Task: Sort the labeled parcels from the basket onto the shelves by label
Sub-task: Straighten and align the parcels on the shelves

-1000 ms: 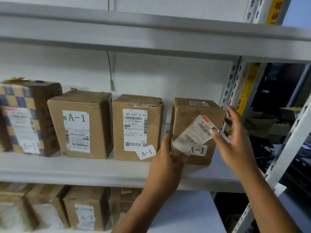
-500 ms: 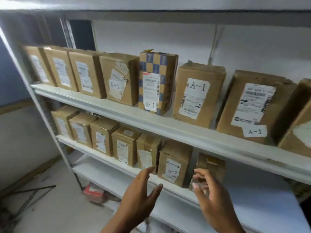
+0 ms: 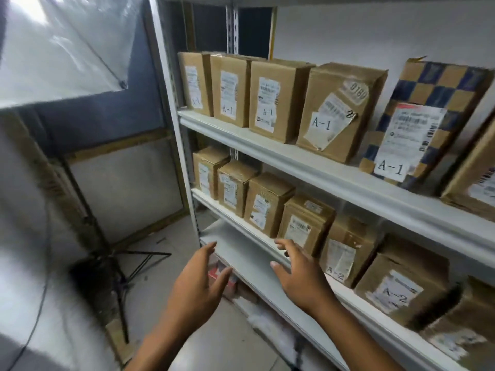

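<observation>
Brown cardboard parcels labeled A-1 [image 3: 336, 111] stand in a row on the upper shelf [image 3: 308, 167], with a blue-checked parcel [image 3: 423, 124] at the right. Parcels labeled A-2 [image 3: 401, 287] line the shelf [image 3: 345, 290] below. My left hand [image 3: 198, 287] and my right hand [image 3: 300, 274] hang in front of the lower shelves with fingers spread, holding nothing. The basket is out of view.
A bare white shelf board [image 3: 241, 253] lies under the A-2 row. A black tripod stand [image 3: 120, 266] stands on the floor at the left beside a grey wall panel [image 3: 123, 186]. A red item [image 3: 217, 274] lies on the floor behind my left hand.
The view has swung left and down along the shelves. Both hands left the A-1 parcel at the right end of the upper shelf and dropped, empty, to the lower shelves.
</observation>
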